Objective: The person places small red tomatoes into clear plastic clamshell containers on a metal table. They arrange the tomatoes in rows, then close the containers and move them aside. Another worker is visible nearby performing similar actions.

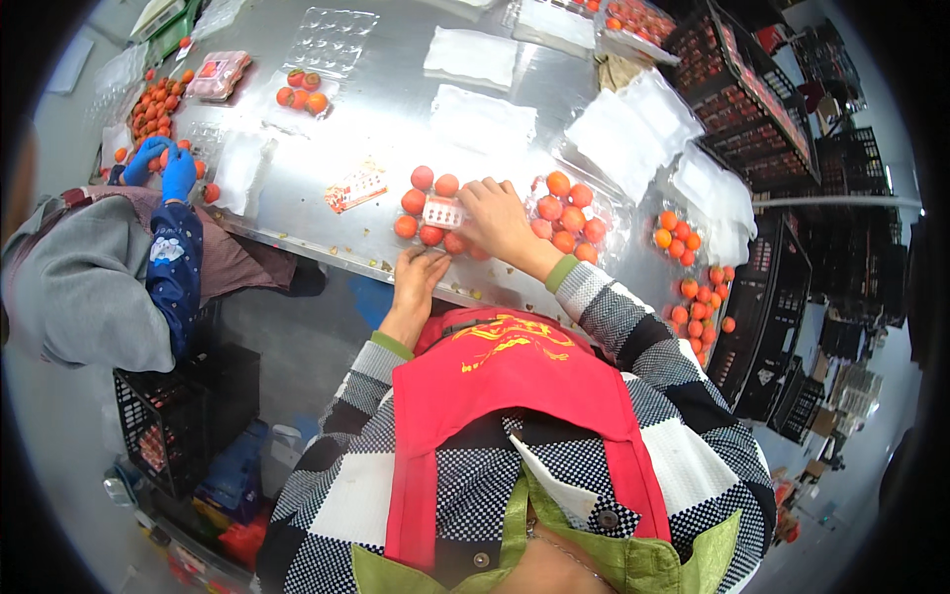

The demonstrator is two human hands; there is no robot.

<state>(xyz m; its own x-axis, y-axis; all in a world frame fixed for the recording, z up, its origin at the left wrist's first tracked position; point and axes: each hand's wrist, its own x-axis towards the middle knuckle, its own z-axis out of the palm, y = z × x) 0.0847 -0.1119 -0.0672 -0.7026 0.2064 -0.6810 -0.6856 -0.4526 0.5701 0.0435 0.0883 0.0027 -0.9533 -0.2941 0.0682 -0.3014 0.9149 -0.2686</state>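
In front of me on the metal table lies a clear plastic pack of orange-red fruits (413,201), which look like small persimmons. A white printed label card (444,213) with red dots lies on top of it. My right hand (499,221) bends over the pack's right part, its fingers at the card's right end; its thumb and grip are hidden. At the near edge of the pack, my left hand (420,281) rests with fingers extended, touching the rim. Just right of my right hand is another clear pack of fruits (571,218). A red and cream printed sheet (356,187) lies to the left.
A co-worker's blue-gloved hands (177,171) handle fruit on the left. White padded liners (482,117) lie across the metal table (297,167). Loose fruits (698,308) and a smaller pack (676,237) are at right, beside stacked black crates (764,297). The table's front edge (334,260) is close.
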